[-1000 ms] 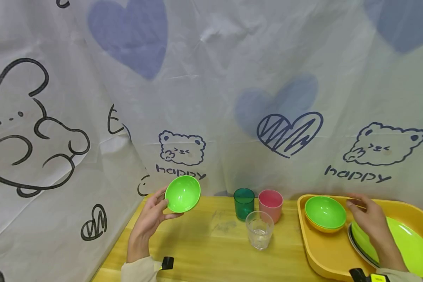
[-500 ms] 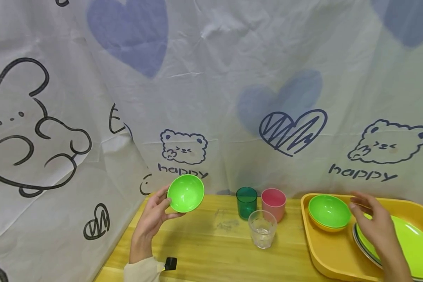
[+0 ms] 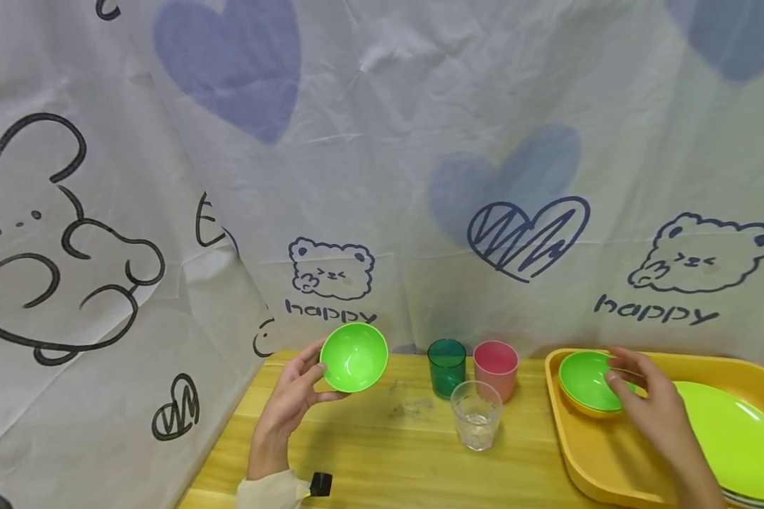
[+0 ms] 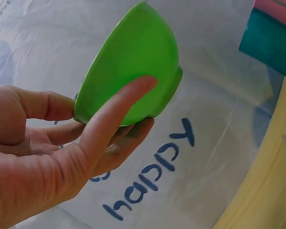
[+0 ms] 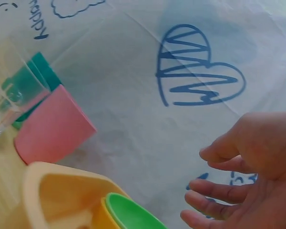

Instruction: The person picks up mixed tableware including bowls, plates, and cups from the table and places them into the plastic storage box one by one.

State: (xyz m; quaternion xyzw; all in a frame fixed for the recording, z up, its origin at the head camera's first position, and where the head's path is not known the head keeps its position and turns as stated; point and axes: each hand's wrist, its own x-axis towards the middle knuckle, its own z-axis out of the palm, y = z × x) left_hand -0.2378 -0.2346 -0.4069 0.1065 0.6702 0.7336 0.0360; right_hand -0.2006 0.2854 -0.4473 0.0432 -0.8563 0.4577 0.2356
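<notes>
Faces a pale cloth (image 3: 382,177), printed at far left with black outlines and farther along with hearts, bears and the word "happy". Wears a cream sleeve (image 3: 272,491) at the left wrist. Grips the first green bowl (image 3: 354,358) by its left side with the left hand (image 3: 286,403), with the thumb at the rim and fingers clamped against the outer wall. Holds it above the wooden table (image 3: 382,452), tilted, with the hollow turned toward the head view. Has next a dark green cup (image 3: 447,371), upright near the cloth, then a clear cup (image 3: 476,420) in front, then a pink cup (image 3: 499,375) behind that. Has farther right a yellow tray (image 3: 601,456), with a second green bowl (image 3: 584,382) stacked on a yellow bowl (image 5: 105,217) in its left end. Holds the right hand (image 3: 656,406) over the second green bowl's right side, with fingers apart and, in the right wrist view, just beside the rim. Has at far right a lime plate (image 3: 735,438) in the tray.
</notes>
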